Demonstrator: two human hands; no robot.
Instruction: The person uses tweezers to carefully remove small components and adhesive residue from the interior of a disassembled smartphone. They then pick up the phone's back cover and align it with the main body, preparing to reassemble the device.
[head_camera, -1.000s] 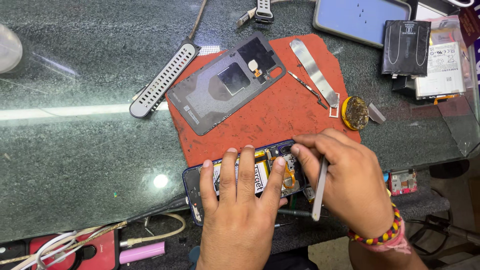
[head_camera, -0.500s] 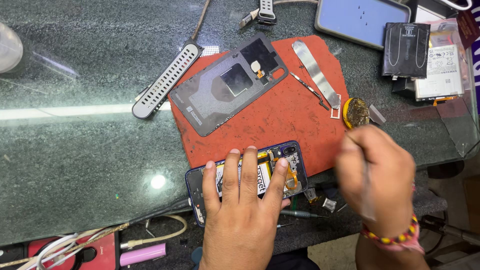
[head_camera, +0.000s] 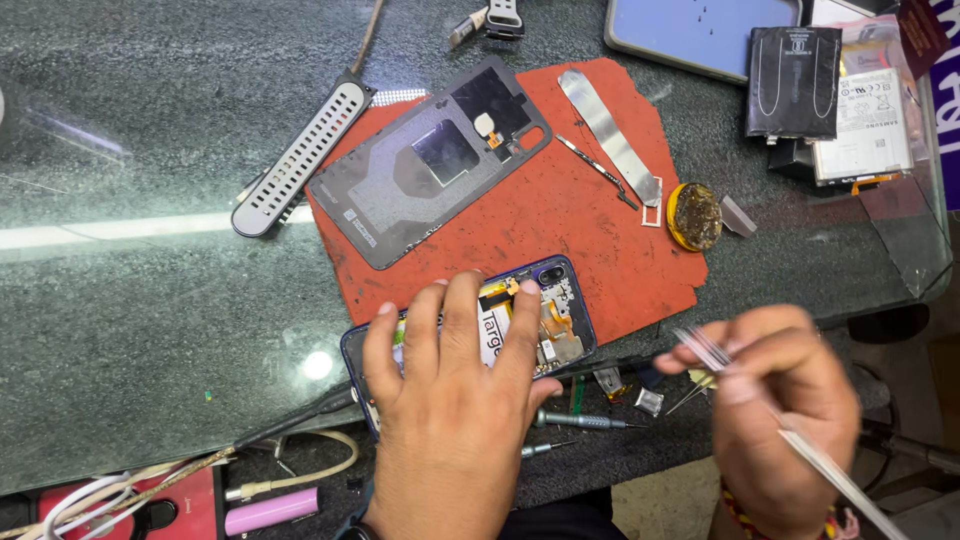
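Since earlier, right hand (head_camera: 775, 400) lifted off the opened phone (head_camera: 520, 315), pinching tweezers (head_camera: 800, 440); left hand (head_camera: 455, 400) lies flat, holding nothing. Tweezers may scratch the phone near the counter (head_camera: 150, 330) front edge.

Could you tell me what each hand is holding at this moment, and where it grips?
The right hand pinches metal tweezers near their middle. The left hand grips nothing; it presses flat on the opened phone.
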